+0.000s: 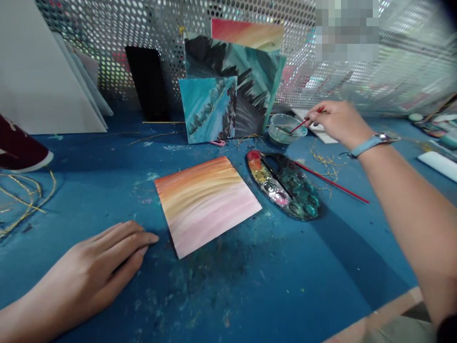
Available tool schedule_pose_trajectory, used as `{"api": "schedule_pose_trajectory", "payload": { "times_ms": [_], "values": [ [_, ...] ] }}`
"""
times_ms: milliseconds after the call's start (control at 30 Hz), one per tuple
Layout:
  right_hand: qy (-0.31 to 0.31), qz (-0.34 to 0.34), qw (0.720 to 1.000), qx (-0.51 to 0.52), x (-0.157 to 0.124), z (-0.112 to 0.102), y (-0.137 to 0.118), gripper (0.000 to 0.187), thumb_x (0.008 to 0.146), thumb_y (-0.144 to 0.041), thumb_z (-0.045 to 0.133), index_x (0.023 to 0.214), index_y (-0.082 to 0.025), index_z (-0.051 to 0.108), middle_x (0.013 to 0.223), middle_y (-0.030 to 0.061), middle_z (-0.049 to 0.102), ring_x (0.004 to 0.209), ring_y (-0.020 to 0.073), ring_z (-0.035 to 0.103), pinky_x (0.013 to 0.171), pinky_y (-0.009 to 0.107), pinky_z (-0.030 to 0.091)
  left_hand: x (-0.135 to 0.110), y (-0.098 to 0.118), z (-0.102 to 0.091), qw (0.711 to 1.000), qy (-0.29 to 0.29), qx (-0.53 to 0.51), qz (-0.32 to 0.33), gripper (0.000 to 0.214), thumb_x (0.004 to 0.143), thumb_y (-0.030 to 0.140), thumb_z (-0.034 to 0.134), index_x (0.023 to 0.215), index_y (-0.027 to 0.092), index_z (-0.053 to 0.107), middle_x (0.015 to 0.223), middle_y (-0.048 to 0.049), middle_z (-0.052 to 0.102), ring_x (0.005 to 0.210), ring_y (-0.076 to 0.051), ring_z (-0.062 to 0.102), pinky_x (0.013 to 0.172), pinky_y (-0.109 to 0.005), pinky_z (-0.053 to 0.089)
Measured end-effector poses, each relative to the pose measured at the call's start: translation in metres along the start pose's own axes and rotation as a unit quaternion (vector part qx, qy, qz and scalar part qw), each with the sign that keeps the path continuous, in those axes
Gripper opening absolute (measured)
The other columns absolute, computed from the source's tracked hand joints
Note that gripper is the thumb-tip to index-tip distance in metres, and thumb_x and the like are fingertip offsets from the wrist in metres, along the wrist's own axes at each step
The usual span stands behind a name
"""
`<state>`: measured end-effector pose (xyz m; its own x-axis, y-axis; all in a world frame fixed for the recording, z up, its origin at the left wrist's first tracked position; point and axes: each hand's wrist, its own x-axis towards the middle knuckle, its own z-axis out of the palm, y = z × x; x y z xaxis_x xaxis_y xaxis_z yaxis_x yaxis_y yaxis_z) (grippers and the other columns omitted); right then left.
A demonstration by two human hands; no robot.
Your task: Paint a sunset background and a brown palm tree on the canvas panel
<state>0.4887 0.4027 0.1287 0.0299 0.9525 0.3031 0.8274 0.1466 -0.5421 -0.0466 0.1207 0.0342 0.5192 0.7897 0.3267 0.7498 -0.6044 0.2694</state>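
My right hand [333, 119] pinches a thin red paintbrush [300, 126], its lower end inside a clear plastic bowl of cloudy water [286, 131]. Fingers stretched, my left hand [110, 264] lies flat on the blue table [271, 295], just left of a small painted canvas [207, 202]. Orange at the far edge, the canvas fades through yellow to pale pink. To its right sits an oval paint palette [285, 186] with red, yellow, white, pink and teal wells. A second brush with a red handle [339, 186] rests on the palette, its end over the table.
Finished-looking paintings [209, 109] lean against a perforated metal panel [107, 28] at the back. A black phone [148, 83] stands beside them. White boards [46, 71], a maroon cup [21, 145] and gold cord [28, 195] are at left. More gold thread [324, 162] lies near the palette.
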Motion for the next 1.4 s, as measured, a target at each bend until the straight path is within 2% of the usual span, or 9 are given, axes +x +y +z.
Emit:
{"api": "schedule_pose_trajectory", "payload": {
  "times_ms": [133, 233, 433, 500, 633, 733, 867, 1100, 1400],
  "values": [
    [-0.002, 0.009, 1.0, 0.014, 0.005, -0.004, -0.005, 0.014, 0.099, -0.009, 0.075, 0.087, -0.015, 0.078, 0.08, 0.0035, 0.078, 0.081, 0.0147, 0.062, 0.1, 0.038, 0.048, 0.003, 0.003, -0.001, 1.0, 0.003, -0.001, 0.005, 0.031, 0.125, 0.03, 0.04, 0.138, 0.035, 0.069, 0.12, 0.0024, 0.075, 0.106, -0.014, 0.077, 0.102, -0.023, 0.053],
    [0.054, 0.002, 0.996, 0.065, -0.002, -0.017, -0.005, 0.014, 0.099, -0.008, 0.068, 0.089, -0.017, 0.074, 0.083, 0.0059, 0.078, 0.079, 0.015, 0.066, 0.092, 0.038, 0.051, 0.005, 0.005, -0.002, 1.0, 0.009, 0.001, 0.009, 0.031, 0.125, 0.03, 0.04, 0.137, 0.035, 0.068, 0.119, 0.0032, 0.075, 0.104, -0.013, 0.078, 0.102, -0.022, 0.052],
    [0.13, -0.057, 0.97, 0.196, -0.057, -0.048, -0.016, 0.005, 0.085, -0.021, 0.069, 0.086, -0.022, 0.074, 0.078, 0.0079, 0.074, 0.073, 0.0196, 0.07, 0.074, 0.04, 0.05, 0.01, 0.003, -0.005, 1.0, 0.019, -0.003, 0.023, 0.03, 0.123, 0.028, 0.045, 0.132, 0.032, 0.072, 0.118, 0.0038, 0.077, 0.1, -0.013, 0.08, 0.097, -0.022, 0.055],
    [0.106, -0.071, 0.957, 0.262, -0.085, -0.045, -0.023, 0.002, 0.078, -0.022, 0.073, 0.079, -0.023, 0.075, 0.071, 0.0069, 0.069, 0.067, 0.0195, 0.067, 0.07, 0.04, 0.05, 0.012, 0.002, -0.005, 0.999, 0.017, -0.006, 0.033, 0.028, 0.122, 0.028, 0.047, 0.131, 0.032, 0.074, 0.117, 0.0039, 0.078, 0.1, -0.012, 0.08, 0.095, -0.021, 0.056],
    [-0.011, -0.059, 0.951, 0.302, -0.129, -0.02, -0.024, 0.006, 0.074, -0.029, 0.076, 0.075, -0.023, 0.077, 0.069, 0.005, 0.069, 0.058, 0.018, 0.064, 0.059, 0.037, 0.049, 0.014, 0.002, -0.005, 0.999, 0.021, -0.013, 0.036, 0.028, 0.121, 0.028, 0.049, 0.131, 0.03, 0.074, 0.115, 0.0036, 0.078, 0.096, -0.012, 0.08, 0.094, -0.02, 0.056],
    [-0.051, -0.065, 0.952, 0.295, -0.144, -0.003, -0.017, 0.013, 0.077, -0.035, 0.077, 0.072, -0.023, 0.077, 0.07, 0.0048, 0.07, 0.057, 0.0184, 0.064, 0.056, 0.036, 0.048, 0.014, 0.005, -0.005, 1.0, 0.01, -0.014, 0.019, 0.028, 0.121, 0.027, 0.048, 0.131, 0.029, 0.074, 0.116, 0.0019, 0.078, 0.097, -0.014, 0.079, 0.095, -0.023, 0.055],
    [-0.088, -0.08, 0.955, 0.271, -0.149, 0.006, -0.014, 0.017, 0.083, -0.037, 0.076, 0.075, -0.022, 0.078, 0.071, 0.0035, 0.071, 0.062, 0.0183, 0.066, 0.062, 0.036, 0.051, 0.013, 0.008, -0.006, 1.0, -0.005, -0.016, 0.003, 0.03, 0.122, 0.029, 0.046, 0.132, 0.029, 0.074, 0.115, -0.0002, 0.078, 0.098, -0.016, 0.078, 0.094, -0.025, 0.056],
    [-0.072, -0.119, 0.964, 0.225, -0.154, 0.003, -0.02, 0.021, 0.092, -0.039, 0.069, 0.081, -0.025, 0.079, 0.076, 0.0016, 0.074, 0.069, 0.0176, 0.068, 0.071, 0.036, 0.051, 0.012, 0.009, -0.006, 1.0, -0.002, -0.015, -0.008, 0.029, 0.122, 0.029, 0.047, 0.128, 0.027, 0.075, 0.119, 0.0004, 0.078, 0.102, -0.015, 0.079, 0.098, -0.024, 0.054],
    [-0.056, -0.186, 0.972, 0.133, -0.164, -0.002, -0.022, 0.02, 0.104, -0.037, 0.066, 0.091, -0.031, 0.08, 0.08, -0.0017, 0.075, 0.072, 0.019, 0.065, 0.071, 0.041, 0.043, 0.014, 0.009, -0.005, 1.0, -0.004, -0.018, -0.004, 0.029, 0.123, 0.03, 0.045, 0.131, 0.029, 0.073, 0.117, 0.0017, 0.076, 0.098, -0.015, 0.077, 0.096, -0.024, 0.053]
  ]
}}
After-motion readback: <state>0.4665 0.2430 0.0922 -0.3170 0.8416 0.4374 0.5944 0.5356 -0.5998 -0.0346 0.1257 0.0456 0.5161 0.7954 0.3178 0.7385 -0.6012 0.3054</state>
